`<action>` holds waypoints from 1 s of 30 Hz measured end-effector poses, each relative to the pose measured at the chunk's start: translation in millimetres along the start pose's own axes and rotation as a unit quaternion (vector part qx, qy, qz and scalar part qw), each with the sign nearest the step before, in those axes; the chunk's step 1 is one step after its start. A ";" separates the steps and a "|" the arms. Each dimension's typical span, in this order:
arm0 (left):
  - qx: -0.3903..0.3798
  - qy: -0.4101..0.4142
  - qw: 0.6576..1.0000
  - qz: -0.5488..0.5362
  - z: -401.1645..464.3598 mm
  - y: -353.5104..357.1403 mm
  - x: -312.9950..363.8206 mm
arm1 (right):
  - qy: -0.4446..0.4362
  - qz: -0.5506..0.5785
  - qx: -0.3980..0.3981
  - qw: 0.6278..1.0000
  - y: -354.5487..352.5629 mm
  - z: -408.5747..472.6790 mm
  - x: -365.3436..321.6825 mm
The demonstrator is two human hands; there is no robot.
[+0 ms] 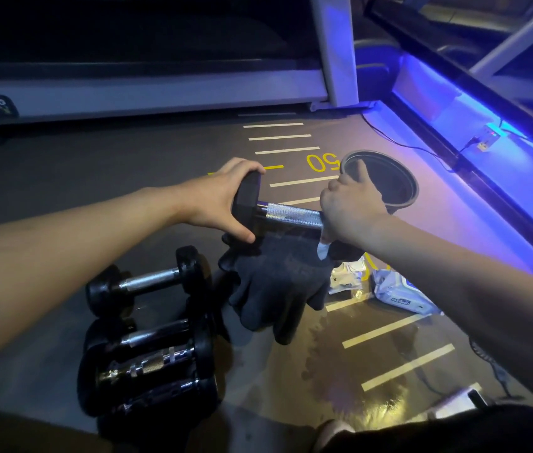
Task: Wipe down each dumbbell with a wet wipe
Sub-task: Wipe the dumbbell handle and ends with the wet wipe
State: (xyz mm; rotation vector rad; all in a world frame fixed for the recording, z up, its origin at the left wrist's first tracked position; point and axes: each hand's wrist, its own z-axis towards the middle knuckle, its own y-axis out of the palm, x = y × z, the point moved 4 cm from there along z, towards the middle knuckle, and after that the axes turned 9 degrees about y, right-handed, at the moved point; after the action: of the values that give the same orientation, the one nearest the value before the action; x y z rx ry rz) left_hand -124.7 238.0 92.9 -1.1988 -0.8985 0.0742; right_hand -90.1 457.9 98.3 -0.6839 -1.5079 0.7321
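Note:
I hold a dumbbell (288,216) with black hex heads and a knurled metal handle over the floor. My left hand (217,199) grips its left head. My right hand (351,209) wraps the right end of the handle with a white wet wipe (323,250), whose corner hangs below my fingers. The right head is hidden behind that hand. Several other black dumbbells (150,328) lie together on the floor at the lower left.
A dark cloth (278,286) lies under the held dumbbell. The wet wipe pack (402,291) sits to the right on the floor. A round black bin (386,178) stands behind my right hand. A treadmill frame (147,96) spans the back; a blue-lit rail (474,125) runs along the right.

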 end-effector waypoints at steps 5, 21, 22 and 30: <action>0.005 -0.001 1.000 -0.027 0.8 2.9 -2.4 | 0.022 0.134 -0.090 0.987 -4.3 6.0 13.5; 0.024 -0.065 0.969 -0.235 -7.1 24.3 -21.1 | -0.006 0.110 -0.072 0.991 2.4 9.2 14.1; 0.025 -0.062 0.971 -0.228 -6.6 24.7 -21.2 | -0.007 0.091 -0.066 0.994 2.8 8.3 13.3; 0.032 -0.106 0.936 -0.334 -11.5 42.8 -29.0 | -0.012 0.214 -0.131 0.968 11.8 12.6 24.4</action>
State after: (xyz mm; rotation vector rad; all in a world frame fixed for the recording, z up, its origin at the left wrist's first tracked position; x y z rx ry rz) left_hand -119.8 232.1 40.5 -0.7813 -1.4441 -0.3192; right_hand -104.2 483.7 103.8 -1.2303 -1.5091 0.8709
